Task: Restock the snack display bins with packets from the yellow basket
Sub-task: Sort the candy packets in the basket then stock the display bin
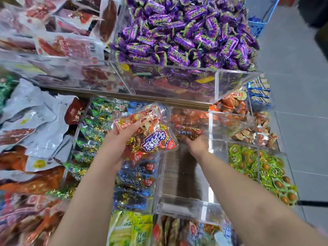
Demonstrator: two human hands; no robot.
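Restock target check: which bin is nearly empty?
The bin under the right hand: bare floor, one red packet. Blue-packet bin and green-cup bin beside it are full.

Curled fingers (132,126) on left hand (120,141), right hand (197,144).

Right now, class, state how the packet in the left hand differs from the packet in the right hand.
The left-hand packet is raised above the bins; the right-hand packet is low inside the clear bin. The left-hand packet's label reads upside down, the right-hand packet's upright. Both carry the same printed name.
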